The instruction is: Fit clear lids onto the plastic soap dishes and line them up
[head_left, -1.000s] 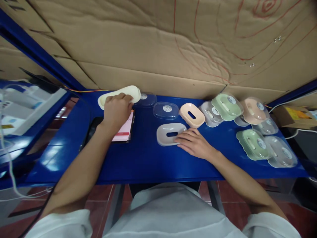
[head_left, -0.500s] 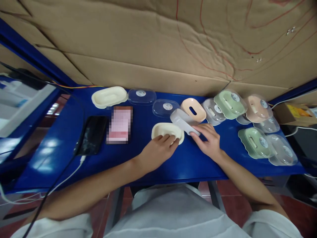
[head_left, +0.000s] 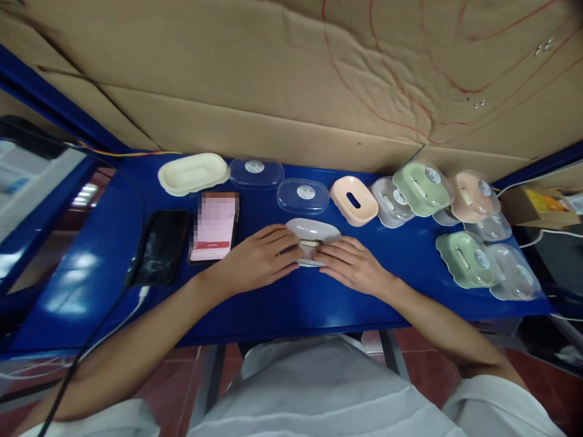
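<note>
A grey oval soap dish insert [head_left: 314, 228] lies flat in front of me, with a pale cream strip showing through its middle slot. The cream base under it is mostly hidden. My left hand [head_left: 262, 255] grips the left end of the soap dish, fingers pressed together over its rim. On the opposite end, my right hand [head_left: 357, 264] is closed in the same way, fingertips near the slot. Just behind stand a peach insert [head_left: 359, 209] with an oval slot and a clear lid [head_left: 303, 196] bearing a round sticker.
Another clear lid [head_left: 255, 173] and a cream base [head_left: 194, 174] lie along the back. Left of my hands are a lit phone [head_left: 214, 227] and a black phone [head_left: 159, 246] with a cable. Several lidded soap dishes, including a green one [head_left: 469, 258], stand at right.
The grey insert, tilted in my right hand before, now lies level over the cream base. My left hand has moved from inside the base to its left end.
</note>
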Demonstrator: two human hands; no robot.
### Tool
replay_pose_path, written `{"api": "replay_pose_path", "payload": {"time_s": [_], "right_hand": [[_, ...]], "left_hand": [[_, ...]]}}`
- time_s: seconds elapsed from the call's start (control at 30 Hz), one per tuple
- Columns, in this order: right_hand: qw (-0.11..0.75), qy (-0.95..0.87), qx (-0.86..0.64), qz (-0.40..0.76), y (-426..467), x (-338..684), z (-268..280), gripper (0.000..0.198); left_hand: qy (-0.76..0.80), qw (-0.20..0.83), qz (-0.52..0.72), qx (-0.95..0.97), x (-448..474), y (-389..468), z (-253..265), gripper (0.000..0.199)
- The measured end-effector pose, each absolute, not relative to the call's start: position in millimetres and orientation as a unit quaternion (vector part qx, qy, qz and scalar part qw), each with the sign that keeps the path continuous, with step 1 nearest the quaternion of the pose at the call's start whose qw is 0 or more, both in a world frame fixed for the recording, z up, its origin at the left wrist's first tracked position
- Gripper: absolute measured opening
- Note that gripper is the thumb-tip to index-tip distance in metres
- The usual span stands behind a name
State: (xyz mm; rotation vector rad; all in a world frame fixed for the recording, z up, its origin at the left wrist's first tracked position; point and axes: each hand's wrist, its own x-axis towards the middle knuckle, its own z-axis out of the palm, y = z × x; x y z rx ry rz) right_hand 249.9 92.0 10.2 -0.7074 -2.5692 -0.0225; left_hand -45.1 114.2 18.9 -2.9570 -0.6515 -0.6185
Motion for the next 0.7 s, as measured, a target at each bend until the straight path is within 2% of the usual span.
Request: {"api": "replay_pose_path", "payload": {"time_s": [0.27,0.47,0.53,0.63,0.7], "right_hand": [[0.255,-0.934,-0.248,0.041,97,259,8,0.038],[0.292,-0.811,-0.505,-0.050,117,283,5,0.048],[0.275,-0.787,-0.549,-0.061,122,289,2,0.044],[0.267,-0.787,-0.554,-0.048,124,292,-2,0.029],[0.262,-0.791,-0.551,-0.053,124,292,-2,0.026]], "left_hand": [[-0.208,0.016,-0.198,-0.958,-42,113,17,0.014],[-0.211,-0.040,-0.264,-0.940,-41,114,16,0.016],[-0.214,-0.052,-0.285,-0.933,-42,113,15,0.017],[-0.220,-0.050,-0.296,-0.928,-44,113,15,0.018],[-0.224,-0.056,-0.295,-0.927,-45,113,15,0.017]]}}
